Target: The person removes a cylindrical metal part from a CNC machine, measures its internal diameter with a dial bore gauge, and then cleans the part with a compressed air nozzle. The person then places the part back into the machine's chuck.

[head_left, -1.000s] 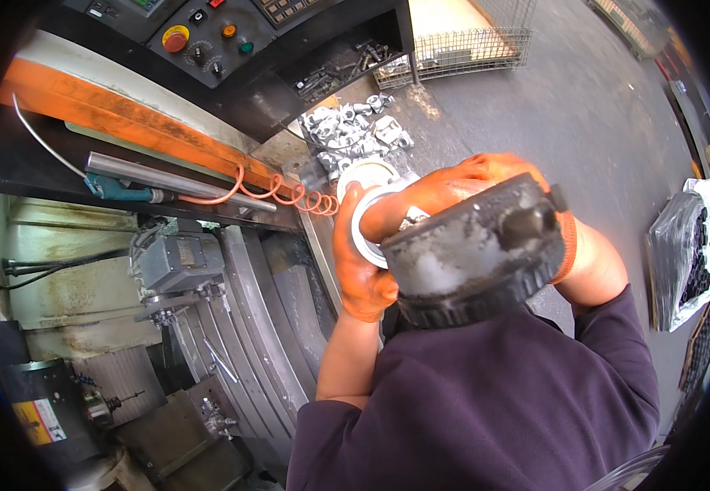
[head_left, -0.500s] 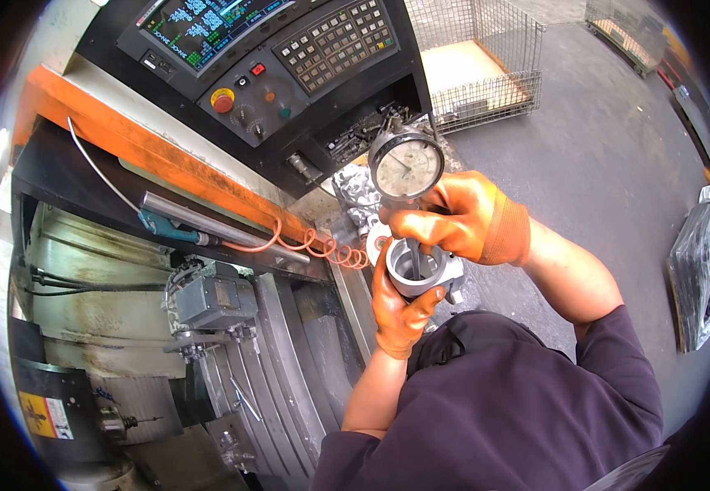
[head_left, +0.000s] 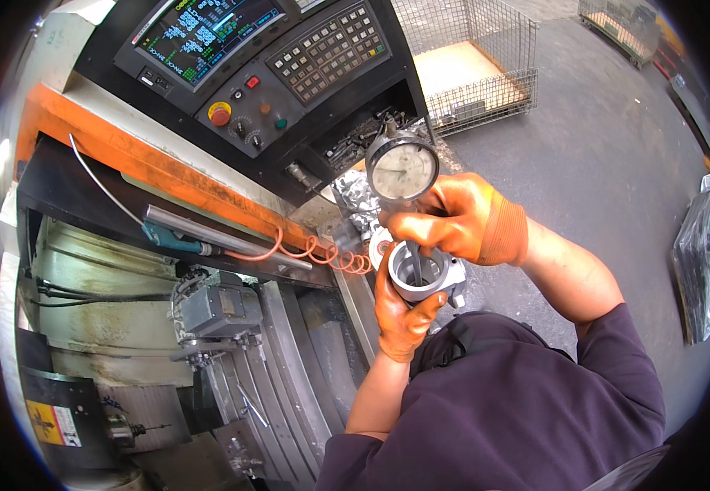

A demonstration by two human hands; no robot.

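We hold the metal part (head_left: pixel 422 278) in our left hand (head_left: pixel 402 315), fingers wrapped under and around it, just in front of our chest and right of the machine (head_left: pixel 208 311). Our right hand (head_left: pixel 461 225) is closed on the gauge (head_left: pixel 402 169), whose stem drops into the bore. We judge it best to keep the stem square to the bore, rock it gently, and keep the dial turned toward us.
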